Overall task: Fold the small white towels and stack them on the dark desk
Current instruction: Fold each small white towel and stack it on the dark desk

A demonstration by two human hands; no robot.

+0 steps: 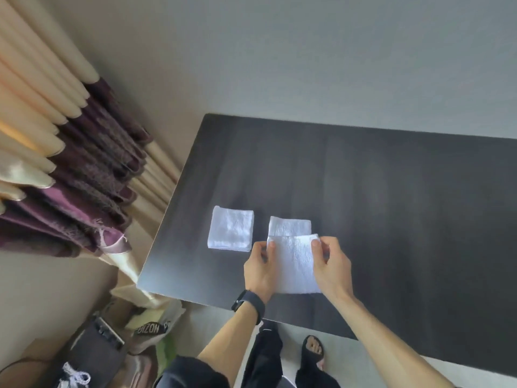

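Small white towel [295, 264] half-folded, fluffy, rectangular

table [391, 205]: dark wood-grain top, matt, faint sheen where the light hits. folded towel [231, 232]: white terry cloth, nubby loop pile, soft edges. held towel [296, 264], pinched at its top corners by my left hand [258, 271] and right hand [333, 268]: same terry, matt, fine ribbed texture. far towel [289, 226] just behind it: same cloth. curtain [42, 121]: cream fabric, satin gloss on the folds. purple band [92, 169] on it: coarser weave, matt, frayed threads at the hem. watch strap [249, 305]: black, matt, rubber or plastic by the look. wall [307, 65]: smooth matt paint.
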